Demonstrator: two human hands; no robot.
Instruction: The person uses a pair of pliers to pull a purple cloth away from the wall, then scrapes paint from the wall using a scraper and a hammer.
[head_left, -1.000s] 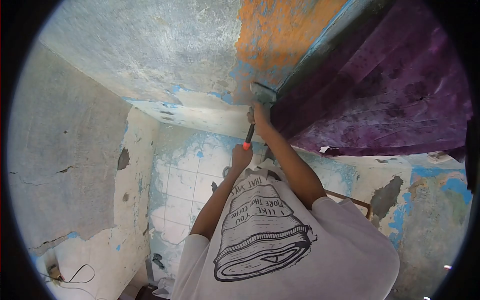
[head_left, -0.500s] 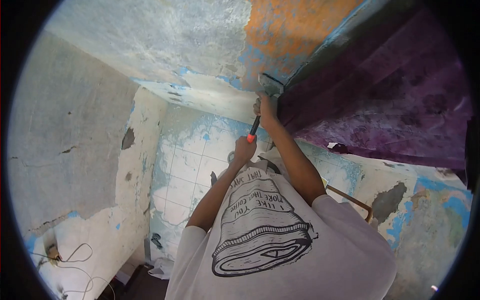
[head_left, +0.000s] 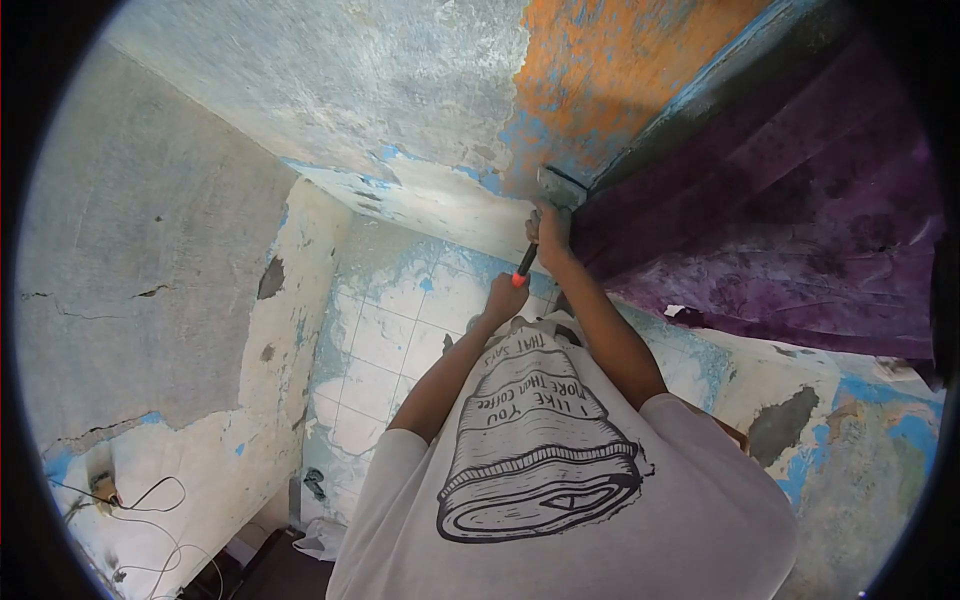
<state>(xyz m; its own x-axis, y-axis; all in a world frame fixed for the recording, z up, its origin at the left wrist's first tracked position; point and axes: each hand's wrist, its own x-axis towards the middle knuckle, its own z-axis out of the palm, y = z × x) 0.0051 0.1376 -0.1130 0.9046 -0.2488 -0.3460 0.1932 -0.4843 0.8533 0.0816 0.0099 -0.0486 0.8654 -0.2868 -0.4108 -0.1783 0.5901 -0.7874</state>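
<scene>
Scraper [head_left: 562, 190] was gripped two-handed, upper part was closed in by right hand [head_left: 552, 234], blade [head_left: 560, 184] was set just beyond it at orange-and-blue wall [head_left: 620, 60], red-banded lower handle [head_left: 520, 278] was clasped by left hand [head_left: 508, 297], purple cloth [head_left: 760, 210] was seen hanging just beside blade.

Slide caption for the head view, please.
Right hand and left hand grip a black-handled scraper at a patchy wall beside purple cloth.
</scene>
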